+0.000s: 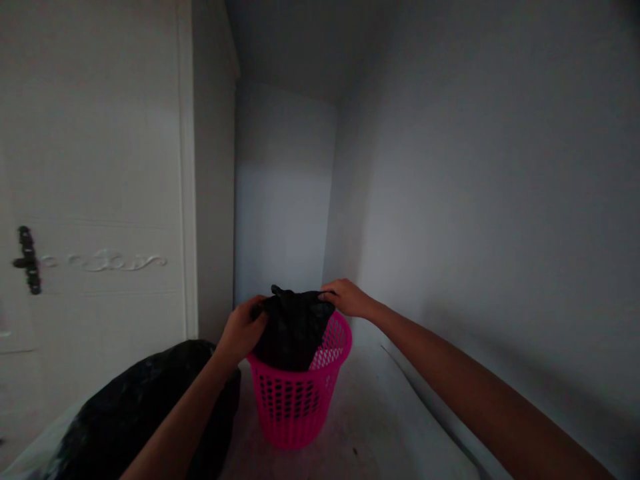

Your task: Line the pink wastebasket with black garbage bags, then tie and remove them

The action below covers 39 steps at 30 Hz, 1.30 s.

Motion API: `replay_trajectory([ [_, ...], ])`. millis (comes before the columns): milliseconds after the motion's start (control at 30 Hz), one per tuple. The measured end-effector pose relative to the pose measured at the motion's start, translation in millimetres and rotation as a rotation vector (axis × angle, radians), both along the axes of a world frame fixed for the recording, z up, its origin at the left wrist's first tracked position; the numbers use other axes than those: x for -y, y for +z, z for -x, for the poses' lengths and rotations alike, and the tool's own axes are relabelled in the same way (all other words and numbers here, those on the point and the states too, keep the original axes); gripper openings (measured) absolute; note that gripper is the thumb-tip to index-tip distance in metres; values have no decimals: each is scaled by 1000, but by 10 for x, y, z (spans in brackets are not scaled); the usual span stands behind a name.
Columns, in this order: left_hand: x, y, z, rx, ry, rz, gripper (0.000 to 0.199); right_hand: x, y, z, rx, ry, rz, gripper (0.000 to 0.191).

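A pink perforated plastic basket (291, 427) stands upright on a pale surface. Inside its mouth hangs a black plastic bag (295, 330), its upper edge raised above the rim. My left hand (243, 331) pinches the bag's left side, close to the basket's left rim. On the other side, the fingers of my right hand (347, 297) are closed on the bag's top right edge, just above the far rim. Part of the basket's inner wall shows at the right, uncovered by the bag.
A large, full-looking black bag (145, 400) lies at the lower left, partly behind my left forearm. A white cabinet or door (100, 167) with a dark handle (29, 260) rises at the left. A plain wall (475, 200) runs along the right.
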<state>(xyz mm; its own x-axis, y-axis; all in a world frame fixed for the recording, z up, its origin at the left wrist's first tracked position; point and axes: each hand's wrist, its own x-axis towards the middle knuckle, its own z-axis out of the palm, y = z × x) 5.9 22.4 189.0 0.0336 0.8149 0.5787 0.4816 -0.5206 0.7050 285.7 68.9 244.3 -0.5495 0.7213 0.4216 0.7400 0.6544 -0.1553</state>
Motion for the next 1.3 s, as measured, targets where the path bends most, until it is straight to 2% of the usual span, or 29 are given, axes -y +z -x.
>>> replay_trajectory([
  [67, 60, -45, -18, -26, 182, -93, 38, 22, -23, -11, -53, -27, 7, 28],
  [133, 197, -103, -94, -61, 363, -315, 42, 65, -34, 39, -107, -44, 8, 26],
  [167, 282, -133, -147, -91, 408, -462, 41, 91, -34, 80, -138, -43, 7, 26],
  [200, 368, -156, -204, -146, 387, -618, 40, 119, -31, 125, -167, -30, 6, 27],
  [233, 450, -169, -262, -222, 313, -778, 40, 148, -26, 171, -190, -6, 1, 31],
  [267, 522, -166, -319, -326, 206, -894, 42, 177, -18, 216, -209, 20, -6, 36],
  [300, 578, -148, -372, -440, 101, -939, 43, 207, -9, 256, -220, 44, -12, 42],
  [333, 616, -113, -418, -545, 31, -914, 43, 237, -1, 291, -216, 67, -10, 45],
  [367, 635, -68, -456, -633, 13, -825, 38, 265, 5, 319, -196, 83, -5, 46],
  [433, 623, 32, -502, -727, 118, -552, 32, 314, 9, 357, -143, 85, 11, 43],
  [500, 565, 105, -509, -760, 249, -310, 41, 349, -3, 375, -128, 57, 21, 39],
  [567, 495, 132, -487, -804, 289, -143, 45, 372, -26, 379, -151, 25, 20, 37],
  [667, 413, 121, -436, -859, 269, -56, 30, 391, -57, 356, -158, 19, 15, 36],
  [733, 385, 114, -400, -834, 265, -62, 34, 395, -65, 313, -142, -1, 2, 36],
  [800, 372, 121, -359, -769, 266, -72, 41, 390, -63, 248, -126, -56, -2, 36],
  [933, 348, 134, -239, -639, 258, -87, 40, 339, -67, 98, -104, -217, -14, 36],
  [1033, 294, 108, -116, -482, 255, -32, 46, 273, -91, 19, -115, -329, -49, 35],
  [1133, 228, 69, -19, -289, 133, 30, 37, 227, -119, -4, -126, -383, -75, 32],
  [1200, 214, 65, -9, -72, -23, 79, 26, 239, -135, 24, -126, -304, -89, 28],
  [1233, 224, 74, -24, 47, -93, 110, 23, 260, -141, 52, -128, -202, -89, 31],
  [1300, 278, 120, -85, 248, -198, 168, 19, 323, -148, 127, -150, 65, -45, 48],
])
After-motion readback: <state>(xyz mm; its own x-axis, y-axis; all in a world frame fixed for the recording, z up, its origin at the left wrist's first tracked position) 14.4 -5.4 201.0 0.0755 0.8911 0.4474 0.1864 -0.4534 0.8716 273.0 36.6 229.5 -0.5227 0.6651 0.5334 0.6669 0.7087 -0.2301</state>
